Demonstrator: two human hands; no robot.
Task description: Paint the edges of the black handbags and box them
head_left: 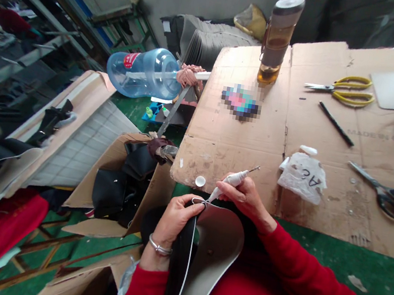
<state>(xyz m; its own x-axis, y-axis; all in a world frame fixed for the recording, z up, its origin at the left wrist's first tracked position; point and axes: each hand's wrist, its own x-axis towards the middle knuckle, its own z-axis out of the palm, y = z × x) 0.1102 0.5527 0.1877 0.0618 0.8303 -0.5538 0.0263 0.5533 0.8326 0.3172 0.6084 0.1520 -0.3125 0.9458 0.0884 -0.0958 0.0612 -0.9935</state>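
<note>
- Left hand (pixel 177 214), its fingers pinching a black-and-grey panel (pixel 217 244) beside the tabletop's (pixel 198 137) near-left corner.
- Right hand (pixel 245 196), fingers closed around a white applicator (pixel 236 179), tip at the panel's edge.
- A slipping pinch could mark the grey face.

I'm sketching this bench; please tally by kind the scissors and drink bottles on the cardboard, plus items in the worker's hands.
Scissors: 2 (yellow-handled pair; black-handled pair)
Tall drink bottle with amber liquid: 1
White pen-shaped tube in right hand: 1
Curved grey-and-black piece with white edging in left hand: 1
Total: 5
</note>
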